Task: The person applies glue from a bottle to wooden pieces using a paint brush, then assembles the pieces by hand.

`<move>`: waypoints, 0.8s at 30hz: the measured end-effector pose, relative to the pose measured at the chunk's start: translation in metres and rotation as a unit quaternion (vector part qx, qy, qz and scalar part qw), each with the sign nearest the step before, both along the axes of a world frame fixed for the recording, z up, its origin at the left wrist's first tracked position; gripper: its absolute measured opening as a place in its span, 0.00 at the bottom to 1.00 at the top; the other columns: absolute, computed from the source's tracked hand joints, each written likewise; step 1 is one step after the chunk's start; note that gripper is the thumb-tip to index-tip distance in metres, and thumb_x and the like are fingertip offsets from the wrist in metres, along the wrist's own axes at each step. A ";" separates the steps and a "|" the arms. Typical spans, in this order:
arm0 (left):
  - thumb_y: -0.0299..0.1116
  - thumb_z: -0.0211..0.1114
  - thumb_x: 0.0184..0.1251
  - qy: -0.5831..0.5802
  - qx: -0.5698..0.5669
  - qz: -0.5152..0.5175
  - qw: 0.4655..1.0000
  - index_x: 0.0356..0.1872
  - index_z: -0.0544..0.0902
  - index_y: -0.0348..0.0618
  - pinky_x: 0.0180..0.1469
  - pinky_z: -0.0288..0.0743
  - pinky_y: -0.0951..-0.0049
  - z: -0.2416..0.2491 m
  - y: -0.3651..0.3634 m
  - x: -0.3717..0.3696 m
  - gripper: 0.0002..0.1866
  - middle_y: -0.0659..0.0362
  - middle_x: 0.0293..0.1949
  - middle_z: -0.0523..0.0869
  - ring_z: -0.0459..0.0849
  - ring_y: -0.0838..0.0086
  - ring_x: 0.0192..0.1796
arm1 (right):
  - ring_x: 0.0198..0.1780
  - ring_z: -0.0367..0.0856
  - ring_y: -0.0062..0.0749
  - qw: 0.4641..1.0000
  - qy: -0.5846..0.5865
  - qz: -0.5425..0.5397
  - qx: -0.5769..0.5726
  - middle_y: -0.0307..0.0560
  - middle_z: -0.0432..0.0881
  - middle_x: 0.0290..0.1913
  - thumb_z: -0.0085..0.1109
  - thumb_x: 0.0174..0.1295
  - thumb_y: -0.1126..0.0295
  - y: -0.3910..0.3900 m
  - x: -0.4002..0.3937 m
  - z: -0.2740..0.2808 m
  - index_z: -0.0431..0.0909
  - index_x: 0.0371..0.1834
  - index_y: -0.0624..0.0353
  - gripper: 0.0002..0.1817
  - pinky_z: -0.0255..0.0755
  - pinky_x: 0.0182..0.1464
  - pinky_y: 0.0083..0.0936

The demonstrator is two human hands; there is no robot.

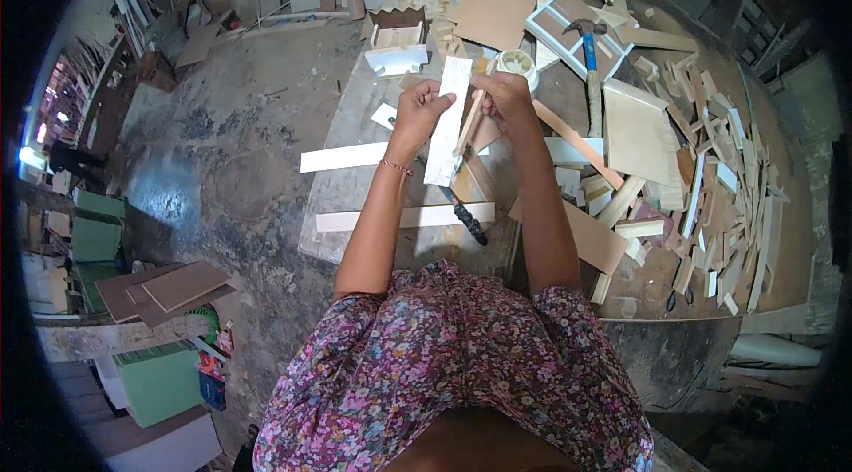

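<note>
- Your left hand point(419, 113) has its fingers curled in, thumb pressed on the white strip point(450, 117), gripping its left edge.
- That strip is lengthwise in front of you, over the table point(346, 192).
- Your right hand point(506, 99) has its fingers closed around the upper part of a thin stick point(470, 124), which slants down to the strip's right edge; you cannot tell here whether they touch.
- The tub point(532, 73) is just beyond your right hand.
- Nearer you lies a black-handled tool point(468, 221); the hammer point(592, 73) is farther right.
</note>
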State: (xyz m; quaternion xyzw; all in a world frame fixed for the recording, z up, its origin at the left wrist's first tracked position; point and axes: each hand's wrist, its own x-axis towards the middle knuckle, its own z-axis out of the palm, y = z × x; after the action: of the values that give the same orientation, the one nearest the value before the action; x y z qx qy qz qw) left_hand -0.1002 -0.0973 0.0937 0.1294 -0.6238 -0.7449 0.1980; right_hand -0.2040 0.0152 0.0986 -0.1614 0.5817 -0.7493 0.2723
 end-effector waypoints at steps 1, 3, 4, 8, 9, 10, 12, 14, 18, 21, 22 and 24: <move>0.22 0.57 0.51 0.002 0.003 0.000 1.000 0.32 0.75 0.34 0.25 0.68 0.86 -0.006 -0.002 -0.001 0.07 0.62 0.25 0.78 0.73 0.85 0.23 | 0.10 0.63 0.16 1.000 -0.002 0.001 0.003 0.37 0.69 0.12 0.58 0.43 0.66 0.001 -0.001 -0.002 0.71 0.15 0.63 0.11 0.57 0.12 0.11; 0.22 0.57 0.51 0.007 0.007 -0.001 1.000 0.33 0.75 0.34 0.26 0.69 0.85 -0.015 -0.007 -0.004 0.07 0.61 0.26 0.78 0.75 0.84 0.24 | 0.10 0.63 0.15 1.000 -0.005 0.002 0.009 0.36 0.68 0.11 0.58 0.44 0.65 0.003 -0.001 -0.003 0.71 0.14 0.62 0.12 0.57 0.12 0.11; 0.22 0.57 0.51 0.002 0.008 -0.003 1.000 0.34 0.75 0.34 0.27 0.70 0.85 -0.017 -0.008 -0.003 0.08 0.61 0.26 0.78 0.75 0.84 0.24 | 0.10 0.63 0.15 1.000 -0.008 0.006 0.010 0.36 0.68 0.11 0.59 0.44 0.64 0.003 0.000 -0.003 0.71 0.15 0.61 0.12 0.57 0.12 0.11; 0.22 0.56 0.51 0.008 0.010 -0.008 1.000 0.34 0.74 0.33 0.28 0.70 0.84 -0.017 -0.005 -0.004 0.08 0.59 0.27 0.79 0.76 0.83 0.25 | 0.10 0.63 0.15 0.999 -0.007 0.008 0.038 0.35 0.67 0.11 0.60 0.43 0.63 0.002 0.005 0.006 0.70 0.15 0.61 0.13 0.57 0.12 0.11; 0.22 0.56 0.51 0.015 0.011 -0.008 1.000 0.34 0.74 0.32 0.28 0.70 0.84 -0.015 -0.003 -0.004 0.08 0.59 0.27 0.79 0.75 0.83 0.25 | 0.10 0.63 0.16 0.999 -0.003 0.005 0.049 0.35 0.67 0.11 0.60 0.43 0.62 0.001 0.005 0.007 0.70 0.15 0.60 0.14 0.57 0.12 0.11; 0.22 0.56 0.51 0.016 0.018 -0.011 1.000 0.34 0.74 0.32 0.28 0.70 0.84 -0.013 -0.001 -0.003 0.08 0.59 0.27 0.79 0.75 0.83 0.25 | 0.10 0.63 0.16 0.999 -0.006 0.002 0.043 0.35 0.67 0.11 0.60 0.43 0.63 0.000 0.004 0.005 0.70 0.15 0.61 0.14 0.57 0.12 0.11; 0.21 0.56 0.51 0.018 0.033 -0.016 0.999 0.33 0.74 0.32 0.28 0.70 0.84 -0.009 0.002 -0.002 0.08 0.59 0.27 0.79 0.76 0.83 0.25 | 0.10 0.64 0.16 0.999 -0.011 -0.005 0.030 0.35 0.67 0.10 0.61 0.43 0.63 -0.003 0.002 0.000 0.70 0.14 0.61 0.14 0.58 0.12 0.11; 0.21 0.57 0.50 0.011 0.037 -0.012 0.999 0.33 0.74 0.32 0.27 0.70 0.84 -0.009 0.001 -0.001 0.07 0.59 0.26 0.79 0.75 0.83 0.25 | 0.10 0.64 0.16 0.999 -0.019 0.001 0.030 0.36 0.68 0.11 0.61 0.42 0.64 -0.001 0.001 -0.001 0.70 0.14 0.61 0.13 0.59 0.12 0.11; 0.21 0.57 0.49 0.016 0.042 0.013 0.999 0.28 0.75 0.33 0.25 0.67 0.84 -0.013 -0.003 -0.001 0.04 0.59 0.24 0.78 0.74 0.83 0.22 | 0.12 0.66 0.17 0.999 -0.029 -0.032 -0.003 0.38 0.69 0.13 0.59 0.43 0.67 0.006 0.001 -0.003 0.70 0.16 0.62 0.10 0.61 0.13 0.12; 0.21 0.55 0.49 -0.004 0.067 0.019 0.998 0.28 0.75 0.33 0.24 0.68 0.82 -0.012 -0.006 0.002 0.04 0.59 0.23 0.78 0.74 0.81 0.21 | 0.12 0.66 0.17 0.989 -0.101 -0.088 -0.063 0.38 0.71 0.15 0.56 0.45 0.69 0.010 -0.002 -0.005 0.71 0.25 0.63 0.09 0.62 0.13 0.11; 0.22 0.54 0.50 -0.010 0.085 0.021 0.996 0.28 0.75 0.33 0.24 0.69 0.82 -0.011 -0.006 0.003 0.04 0.58 0.23 0.78 0.75 0.80 0.20 | 0.14 0.68 0.18 0.986 -0.122 -0.070 -0.084 0.38 0.71 0.15 0.56 0.46 0.68 0.013 -0.005 -0.007 0.70 0.26 0.62 0.09 0.64 0.16 0.13; 0.24 0.53 0.52 -0.021 0.122 0.025 0.992 0.29 0.75 0.34 0.22 0.71 0.82 -0.011 -0.006 0.005 0.05 0.57 0.22 0.78 0.76 0.79 0.19 | 0.17 0.70 0.22 0.978 -0.163 -0.036 -0.125 0.40 0.71 0.16 0.54 0.47 0.67 0.019 -0.012 -0.010 0.70 0.29 0.62 0.10 0.68 0.22 0.18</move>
State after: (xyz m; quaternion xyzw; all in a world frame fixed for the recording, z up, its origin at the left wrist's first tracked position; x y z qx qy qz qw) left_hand -0.0948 -0.1036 0.0826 0.1835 -0.5289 -0.8075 0.1862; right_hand -0.2162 0.0339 0.0890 -0.0490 0.4367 -0.8417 0.3138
